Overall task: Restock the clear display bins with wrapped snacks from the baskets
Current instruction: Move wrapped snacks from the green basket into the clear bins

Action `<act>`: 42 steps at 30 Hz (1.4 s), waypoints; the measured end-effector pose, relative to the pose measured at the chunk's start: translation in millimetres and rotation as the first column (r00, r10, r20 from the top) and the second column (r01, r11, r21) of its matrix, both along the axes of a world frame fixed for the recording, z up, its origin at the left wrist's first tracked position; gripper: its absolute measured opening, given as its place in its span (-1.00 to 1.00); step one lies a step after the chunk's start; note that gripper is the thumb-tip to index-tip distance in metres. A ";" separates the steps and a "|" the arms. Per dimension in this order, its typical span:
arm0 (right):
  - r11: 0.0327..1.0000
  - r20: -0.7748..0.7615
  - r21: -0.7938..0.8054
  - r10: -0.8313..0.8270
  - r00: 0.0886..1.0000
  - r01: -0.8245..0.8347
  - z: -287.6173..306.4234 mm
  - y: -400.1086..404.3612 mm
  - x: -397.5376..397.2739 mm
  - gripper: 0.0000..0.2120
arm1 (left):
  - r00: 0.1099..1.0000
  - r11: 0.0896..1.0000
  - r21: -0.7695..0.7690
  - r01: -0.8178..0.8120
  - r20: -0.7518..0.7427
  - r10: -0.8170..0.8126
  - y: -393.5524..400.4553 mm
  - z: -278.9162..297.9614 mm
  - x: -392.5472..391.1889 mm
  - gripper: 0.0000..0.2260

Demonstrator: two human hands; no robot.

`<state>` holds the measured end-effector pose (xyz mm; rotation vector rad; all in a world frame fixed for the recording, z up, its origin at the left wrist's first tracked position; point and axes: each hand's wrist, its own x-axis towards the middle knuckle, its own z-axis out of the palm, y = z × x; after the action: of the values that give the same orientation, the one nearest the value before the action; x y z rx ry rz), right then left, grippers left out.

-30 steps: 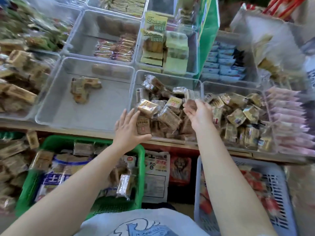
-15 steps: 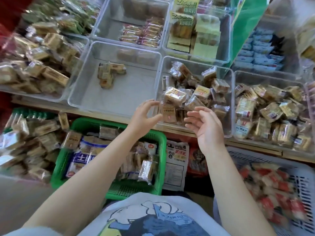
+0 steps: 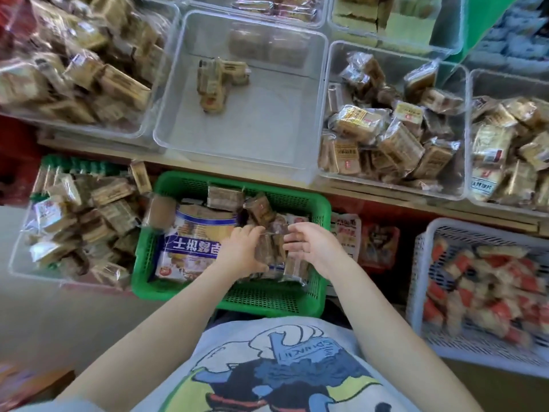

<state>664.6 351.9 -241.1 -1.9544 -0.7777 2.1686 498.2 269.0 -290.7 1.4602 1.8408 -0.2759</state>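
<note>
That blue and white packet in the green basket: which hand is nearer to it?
The left. The left hand lies against the right edge of the blue and white packet; the right hand is farther right, across a bundle of brown snacks.

Both hands are inside the green basket (image 3: 322, 230). The left hand (image 3: 243, 252) and right hand (image 3: 313, 246) close from either side on a bundle of brown wrapped snacks (image 3: 274, 251), fingers curled against it. A large blue-and-white packet (image 3: 193, 242) lies in the basket, left of the bundle. Beyond the basket, on the shelf, a clear bin (image 3: 237, 150) holds a few snack packs (image 3: 218, 83). Right of that bin, a second bin (image 3: 335, 55) is loaded with packs. A white basket (image 3: 421, 292) of red-and-white packets stands right of the green basket.
</note>
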 end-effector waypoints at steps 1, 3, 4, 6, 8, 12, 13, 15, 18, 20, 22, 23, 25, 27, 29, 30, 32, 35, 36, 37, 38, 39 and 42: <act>1.000 0.016 -0.002 -0.008 1.000 0.008 -2.4 -1.2 -0.3 -0.84 | 0.997 0.998 -0.001 0.070 -0.039 -0.069 -2.8 -7.6 3.6 -0.08; 1.000 0.052 -0.006 -0.020 0.998 0.020 -4.8 -2.1 0.2 -0.83 | 0.986 0.990 0.041 0.133 -0.104 -0.128 -6.4 -18.8 9.9 -0.09; 1.000 0.063 -0.005 -0.027 0.998 0.027 -5.3 -2.2 1.5 -0.83 | 0.983 0.988 0.071 0.138 -0.130 -0.128 -5.7 -20.5 11.4 -0.13; 1.000 0.071 0.011 -0.029 0.997 0.028 -5.5 -1.0 5.4 -0.82 | 0.988 0.985 0.140 0.099 -0.132 -0.081 -0.7 -17.3 10.1 -0.21; 0.999 0.063 0.041 -0.030 0.998 0.027 -3.9 1.5 9.1 -0.83 | 1.000 0.975 0.221 0.007 -0.019 -0.003 4.9 -2.8 4.8 -0.23; 0.991 0.006 0.135 -0.010 1.000 0.009 8.4 9.4 11.8 -0.78 | 0.984 0.917 0.388 -0.097 0.176 0.030 20.0 48.2 -4.2 -0.21; 0.988 -0.045 0.156 0.009 0.999 -0.001 14.5 11.0 11.9 -0.75 | 0.983 0.900 0.428 -0.085 0.185 0.005 25.8 62.0 -3.6 -0.20; 0.981 -0.179 0.191 0.055 0.982 -0.021 30.9 16.7 13.6 -0.66 | 0.979 0.850 0.524 -0.048 0.194 -0.065 41.4 85.4 4.6 -0.20; 0.969 -0.342 0.248 0.094 0.935 -0.007 63.4 32.1 22.9 -0.69 | 0.960 0.738 0.675 -0.009 0.214 -0.184 70.7 109.8 30.0 -0.21; 0.940 -0.289 0.340 0.067 0.955 0.036 83.7 50.9 36.2 -0.74 | 0.947 0.716 0.696 -0.056 0.265 -0.184 92.2 118.6 45.3 -0.16; 0.883 -0.168 0.463 0.002 0.986 0.077 100.5 75.4 56.6 -0.77 | 0.949 0.758 0.640 -0.126 0.301 -0.096 114.4 117.5 52.9 -0.07; 0.847 -0.098 0.524 -0.042 0.994 0.087 107.5 89.3 67.6 -0.76 | 0.955 0.794 0.589 -0.152 0.296 -0.037 124.3 113.7 54.2 -0.04; 0.773 0.044 0.629 -0.132 0.990 0.075 121.1 119.0 87.6 -0.72 | 0.972 0.854 0.497 -0.153 0.232 0.039 139.3 104.0 56.7 0.00; 0.656 0.170 0.754 -0.166 0.971 -0.020 132.6 152.9 98.4 -0.77 | 0.985 0.870 0.476 -0.130 0.162 0.059 146.1 96.7 61.5 -0.02; 0.518 0.371 0.819 -0.149 0.917 -0.247 132.4 190.6 100.1 -0.65 | 0.989 0.857 0.499 -0.130 0.132 0.073 149.2 91.8 64.4 -0.06; 0.474 0.495 0.787 -0.107 0.862 -0.394 128.4 207.5 98.4 -0.58 | 0.989 0.853 0.506 -0.131 0.124 0.078 149.9 89.7 64.4 -0.07; 0.410 0.699 0.625 0.083 0.710 -0.664 110.5 231.2 92.4 -0.54 | 0.992 0.851 0.512 -0.115 0.100 0.074 149.4 85.5 64.3 -0.09; 0.323 0.798 0.439 0.288 0.529 -0.838 85.6 239.2 83.2 -0.54 | 0.996 0.853 0.516 -0.080 0.076 0.047 148.4 83.2 64.3 -0.14; 0.303 0.808 0.465 0.240 0.539 -0.832 83.9 235.6 79.5 -0.56 | 0.995 0.854 0.513 -0.084 0.094 0.042 149.0 84.6 64.3 -0.16; 0.272 0.803 0.526 0.152 0.576 -0.806 83.8 229.2 76.0 -0.59 | 0.989 0.855 0.506 -0.112 0.139 0.047 149.1 88.3 64.2 -0.18; 0.226 0.780 0.598 0.056 0.623 -0.769 85.0 219.8 72.2 -0.62 | 0.976 0.851 0.498 -0.166 0.208 0.069 148.6 93.1 62.9 -0.23; 0.168 0.731 0.675 -0.022 0.682 -0.718 88.8 206.5 68.6 -0.66 | 0.956 0.833 0.502 -0.234 0.276 0.102 145.3 99.2 60.6 -0.30; -0.009 0.529 0.849 -0.004 0.849 -0.529 96.4 147.2 60.2 -0.80 | 0.945 0.650 0.688 -0.323 0.271 0.183 116.9 107.8 48.6 -0.65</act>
<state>724.8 499.1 -144.6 -1.2938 -2.1321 0.5187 546.8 386.0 -183.0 1.6089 2.0740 0.8131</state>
